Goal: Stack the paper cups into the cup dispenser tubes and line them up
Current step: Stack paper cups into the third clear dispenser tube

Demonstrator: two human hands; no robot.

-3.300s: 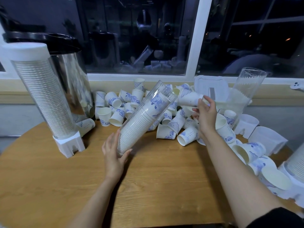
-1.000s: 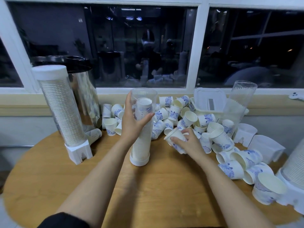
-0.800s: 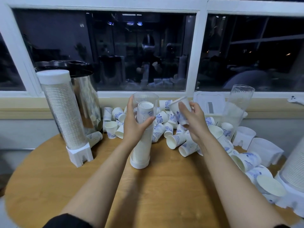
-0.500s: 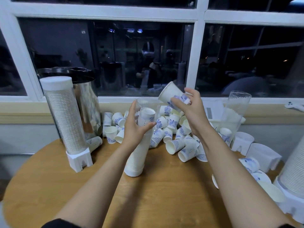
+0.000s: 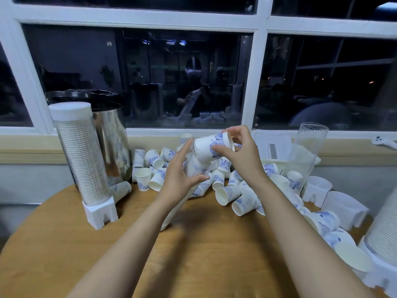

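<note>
head view: a person's two bare forearms reach over a round wooden table [image 5: 193, 261] toward a dark window [image 5: 182, 82].
left hand [image 5: 179, 176]: curled round a clear tube [image 5: 190, 166], thumb on the near side, fingers on the far side.
tube: tilted, open mouth up and to the right, its lower end [image 5: 166, 222] near the table's middle; a stack of white cups shows inside it.
right hand [image 5: 243, 154]: pinches one cup [image 5: 207, 147] between thumb and fingertips, close to its rim.
cup: white with a blue print, held on its side above the table, base pointing left at the tube's mouth, rim to the right; whether the base is already inside cannot be told.
loose cups [image 5: 227, 190]: a heap of the same cups lying all ways on the far side of the table, spreading down the right edge.
full tube [image 5: 82, 160]: upright at far left, packed with cups, white cap on top, white foot [image 5: 100, 214] below.
urn [image 5: 110, 138]: shiny metal with a black lid, just behind the full tube.
empty tube [image 5: 307, 147]: clear, leaning at far right, beside a white tray [image 5: 272, 145].
spare feet [image 5: 343, 208]: white plastic, on the right, beyond the heap.
right edge: part of another packed tube [image 5: 384, 231].
</note>
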